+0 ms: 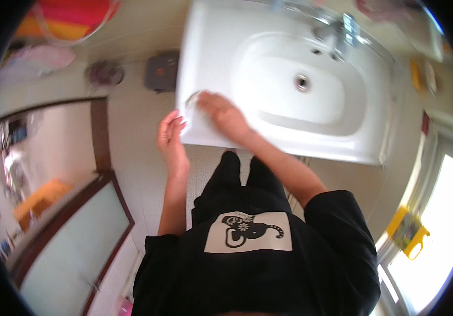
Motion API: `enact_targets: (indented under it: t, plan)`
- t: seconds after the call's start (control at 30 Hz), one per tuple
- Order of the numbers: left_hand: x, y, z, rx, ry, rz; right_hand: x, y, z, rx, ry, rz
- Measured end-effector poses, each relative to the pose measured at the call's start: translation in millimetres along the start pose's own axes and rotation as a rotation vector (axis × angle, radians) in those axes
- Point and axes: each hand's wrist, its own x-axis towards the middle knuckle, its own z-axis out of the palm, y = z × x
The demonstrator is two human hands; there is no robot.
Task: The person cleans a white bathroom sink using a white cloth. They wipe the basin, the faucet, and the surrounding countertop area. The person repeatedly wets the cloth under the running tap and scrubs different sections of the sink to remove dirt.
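My right hand lies palm down on the flat left side of a white ceramic washbasin, near its front corner. Under its fingertips is a small pale item with a darker rim; blur and the fingers keep me from telling what it is. My left hand is at the basin's left edge, fingers bent and nothing visible in it. Its fingertips are at or very near the rim. The bowl, to the right of my right hand, has a round metal drain. At the back stands a chrome faucet.
A brown-framed glass door stands at the left. A dark grey bin-like object is on the floor beside the basin. A yellow jug is by the bright window at the right. Red and orange fabric hangs at upper left.
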Motion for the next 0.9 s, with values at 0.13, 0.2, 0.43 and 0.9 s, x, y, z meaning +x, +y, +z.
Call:
enact_targets:
  t: [0.13,0.2,0.43,0.9]
  plan:
    - [-3,2,32,0.04,-0.099,-0.015,-62,-18,-49,-0.027,-0.024,0.143]
    - [-7,5,53,0.075,-0.16,-0.028,-107,1,-82,-0.07,0.014,0.349]
    - [-24,-7,101,0.16,-0.355,-0.043,-256,107,-258,-0.361,0.199,0.769]
    - [-67,-25,174,0.202,-0.486,-0.097,-266,148,-281,-0.395,0.287,0.853]
